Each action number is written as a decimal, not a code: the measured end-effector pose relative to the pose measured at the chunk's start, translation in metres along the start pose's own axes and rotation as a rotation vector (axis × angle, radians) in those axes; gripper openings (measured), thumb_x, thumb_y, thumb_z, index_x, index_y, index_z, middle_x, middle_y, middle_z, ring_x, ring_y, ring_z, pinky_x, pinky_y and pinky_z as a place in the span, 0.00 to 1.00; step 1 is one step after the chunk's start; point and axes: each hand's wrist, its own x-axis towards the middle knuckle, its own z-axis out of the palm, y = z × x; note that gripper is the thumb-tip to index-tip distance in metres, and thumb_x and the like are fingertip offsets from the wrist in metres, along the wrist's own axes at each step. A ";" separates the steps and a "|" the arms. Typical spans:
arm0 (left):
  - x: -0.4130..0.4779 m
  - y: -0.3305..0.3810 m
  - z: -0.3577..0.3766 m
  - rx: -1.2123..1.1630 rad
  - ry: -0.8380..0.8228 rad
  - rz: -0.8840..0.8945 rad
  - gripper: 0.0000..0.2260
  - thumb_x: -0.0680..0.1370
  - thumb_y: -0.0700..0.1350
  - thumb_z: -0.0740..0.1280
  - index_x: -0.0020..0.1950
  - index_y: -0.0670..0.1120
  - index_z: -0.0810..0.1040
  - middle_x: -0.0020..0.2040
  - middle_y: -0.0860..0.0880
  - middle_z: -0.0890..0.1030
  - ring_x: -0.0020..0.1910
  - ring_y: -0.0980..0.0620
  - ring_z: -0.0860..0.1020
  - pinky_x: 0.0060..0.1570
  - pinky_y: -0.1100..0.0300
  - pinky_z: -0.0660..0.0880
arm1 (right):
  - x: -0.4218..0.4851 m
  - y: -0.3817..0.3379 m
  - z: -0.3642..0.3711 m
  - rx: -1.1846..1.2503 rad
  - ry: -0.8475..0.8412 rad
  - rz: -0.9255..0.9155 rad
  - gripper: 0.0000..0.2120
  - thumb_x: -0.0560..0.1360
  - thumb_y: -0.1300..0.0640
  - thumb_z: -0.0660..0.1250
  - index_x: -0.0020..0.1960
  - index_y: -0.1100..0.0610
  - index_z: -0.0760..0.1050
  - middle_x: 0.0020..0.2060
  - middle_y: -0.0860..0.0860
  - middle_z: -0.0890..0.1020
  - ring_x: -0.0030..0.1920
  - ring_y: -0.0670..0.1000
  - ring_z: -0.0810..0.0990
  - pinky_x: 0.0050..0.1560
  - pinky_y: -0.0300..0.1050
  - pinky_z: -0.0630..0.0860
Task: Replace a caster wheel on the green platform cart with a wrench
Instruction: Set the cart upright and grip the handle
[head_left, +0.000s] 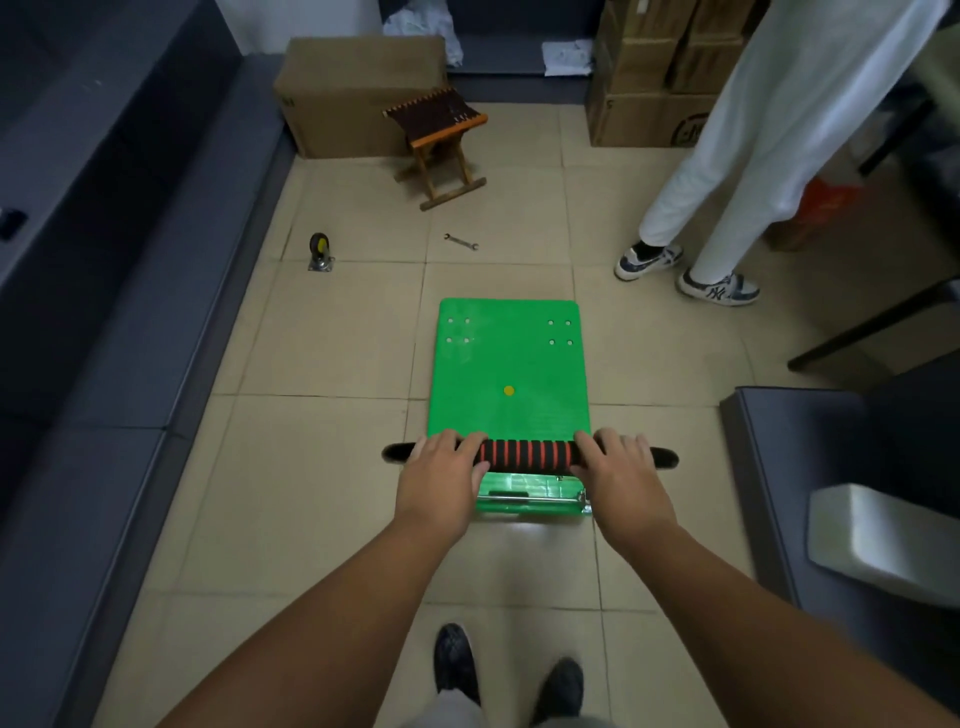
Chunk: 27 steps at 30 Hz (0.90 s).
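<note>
I see my left hand (441, 478) and right hand (618, 478) gripping the striped handle (530, 454) of the green platform cart (509, 374) at 12 o'clock. Their tips are hidden, so the wrap only seems full. Beyond the deck, the wrench (461, 242) lies at 12 and the caster wheel (319, 252) at 10.

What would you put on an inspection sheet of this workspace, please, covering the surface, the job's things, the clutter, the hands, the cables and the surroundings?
Surface: beige tiled floor.
Job's things: green platform cart stands on the floor, deck up; spare caster wheel rests on its plate, far left; wrench lies on the floor beyond the cart, untouched.
Clutter: folding stool and cardboard box at the back; stacked cartons far right.
Hands: left hand and right hand both grip the handle, one at each end of its striped foam.
Cables: nothing seen.
Surroundings: another person's legs stand at the right; dark bench along the left.
</note>
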 end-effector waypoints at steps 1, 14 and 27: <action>-0.014 0.000 0.004 -0.004 0.000 0.002 0.18 0.86 0.53 0.60 0.76 0.52 0.71 0.64 0.48 0.77 0.64 0.47 0.73 0.68 0.53 0.67 | -0.013 -0.002 0.001 0.006 -0.015 0.003 0.09 0.81 0.51 0.63 0.60 0.53 0.72 0.50 0.52 0.77 0.50 0.57 0.75 0.66 0.61 0.68; -0.221 0.028 0.049 -0.004 0.057 -0.037 0.14 0.80 0.48 0.71 0.65 0.50 0.80 0.53 0.48 0.82 0.52 0.45 0.79 0.50 0.50 0.77 | -0.213 -0.024 0.018 0.042 -0.079 -0.019 0.11 0.81 0.51 0.65 0.61 0.52 0.72 0.52 0.53 0.77 0.54 0.58 0.76 0.69 0.61 0.66; -0.375 0.029 0.074 0.026 0.050 0.017 0.16 0.76 0.49 0.76 0.63 0.52 0.81 0.49 0.52 0.82 0.47 0.49 0.80 0.42 0.55 0.79 | -0.372 -0.044 0.056 0.003 -0.014 -0.025 0.23 0.67 0.59 0.79 0.58 0.51 0.73 0.47 0.51 0.78 0.47 0.57 0.78 0.62 0.62 0.73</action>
